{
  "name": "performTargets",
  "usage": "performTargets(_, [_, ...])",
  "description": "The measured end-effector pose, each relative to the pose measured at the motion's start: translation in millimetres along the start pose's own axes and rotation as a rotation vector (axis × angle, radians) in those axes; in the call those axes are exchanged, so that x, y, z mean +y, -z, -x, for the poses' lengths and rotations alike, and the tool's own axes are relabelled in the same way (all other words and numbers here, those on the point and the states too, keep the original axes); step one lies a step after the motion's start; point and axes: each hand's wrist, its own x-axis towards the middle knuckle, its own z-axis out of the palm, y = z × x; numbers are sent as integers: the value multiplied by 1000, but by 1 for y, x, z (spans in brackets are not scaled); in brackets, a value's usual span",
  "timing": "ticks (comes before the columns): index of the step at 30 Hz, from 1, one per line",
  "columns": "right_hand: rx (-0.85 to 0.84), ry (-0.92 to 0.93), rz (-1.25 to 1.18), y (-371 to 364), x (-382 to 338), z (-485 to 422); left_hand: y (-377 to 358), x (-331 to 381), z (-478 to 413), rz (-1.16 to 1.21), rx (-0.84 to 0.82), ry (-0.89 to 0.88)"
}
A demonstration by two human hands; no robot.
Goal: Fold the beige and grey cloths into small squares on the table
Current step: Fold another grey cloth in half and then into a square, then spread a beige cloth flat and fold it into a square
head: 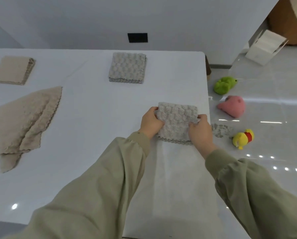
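Observation:
A folded grey cloth (177,120) lies as a small square near the right edge of the white table (92,161). My left hand (151,122) grips its left side and my right hand (200,131) grips its right side, thumbs on top. A stack of folded grey cloths (127,67) sits at the far middle of the table. At the far left lies a folded beige square (14,69). Below that square, a loose, unfolded beige cloth (26,121) lies crumpled at the left.
The table's right edge runs just beside my right hand. On the glossy floor to the right lie a green plush toy (224,85), a pink plush toy (233,107) and a yellow plush toy (243,138). An open white box (263,47) stands farther back.

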Motion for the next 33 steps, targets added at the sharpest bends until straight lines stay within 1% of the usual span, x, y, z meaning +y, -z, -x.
performTargets(5, [40,27,31,1,7,1,-7,0,2,-6,-42,-33])
performTargets(6, [63,50,107,2,7,2,-7,0,4,-30,-35,-52])
performTargets(7, [106,101,249,2,7,3,-7,-1,6,-128,5,-102])
performTargets(8, [149,171,421,1,8,4,-7,-3,6,-306,72,-185])
performTargets(9, [164,252,555,0,8,6,-7,-8,6,-522,124,-293])
performTargets(10, [131,322,642,-1,6,9,-5,-12,7,-707,130,-399])
performTargets(11, [73,368,705,-3,4,10,-4,-17,7,-834,77,-474])
performTargets(12, [14,391,761,-7,1,11,-2,-21,8,-918,1,-511])
performTargets(13, [-31,390,810,-11,-1,11,1,-26,8,-965,-61,-510])
performTargets(15, [-68,342,853,-18,-8,13,12,-36,11,-963,-109,-462])
performTargets(17, [-56,325,844,-25,-18,20,29,-45,15,-948,-97,-439])
performTargets(20, [-61,411,846,-45,-40,36,65,-60,27,-966,-18,-437])
performTargets(23, [-149,497,816,-78,-70,55,114,-79,39,-946,74,-384])
performTargets(28, [-239,638,680,-164,-132,100,217,-127,59,-935,163,-341])
performTargets(33, [-298,659,607,-269,-199,148,329,-186,81,-883,271,-306])
